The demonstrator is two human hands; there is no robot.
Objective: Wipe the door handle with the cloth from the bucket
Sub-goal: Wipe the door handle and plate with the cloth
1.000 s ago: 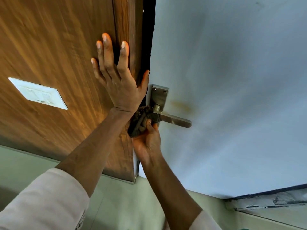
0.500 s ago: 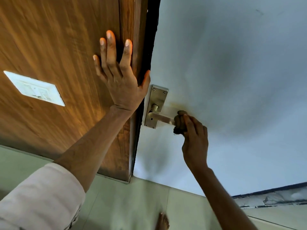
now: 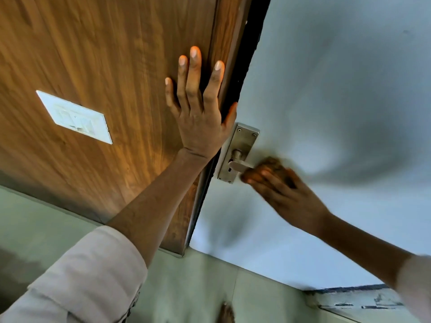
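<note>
A metal lever door handle (image 3: 240, 163) on a steel backplate (image 3: 242, 142) sits on the pale blue-grey door (image 3: 338, 101). My right hand (image 3: 282, 190) is wrapped over the outer part of the lever, blurred by motion, with a dark brown cloth (image 3: 275, 165) bunched under its fingers against the handle. My left hand (image 3: 198, 113) lies flat with fingers spread on the wooden door frame (image 3: 224, 43), its thumb at the door's edge just above the backplate. The bucket is not in view.
A wood-grain wall panel (image 3: 105, 54) with a white switch plate (image 3: 74, 117) fills the left. Pale green floor tiles (image 3: 198, 287) lie below, with a bare foot (image 3: 225, 313) on them. A worn threshold strip (image 3: 361, 299) runs at the lower right.
My right hand slid the cloth from the handle's base out along the lever to its far end. The left hand stayed pressed on the frame.
</note>
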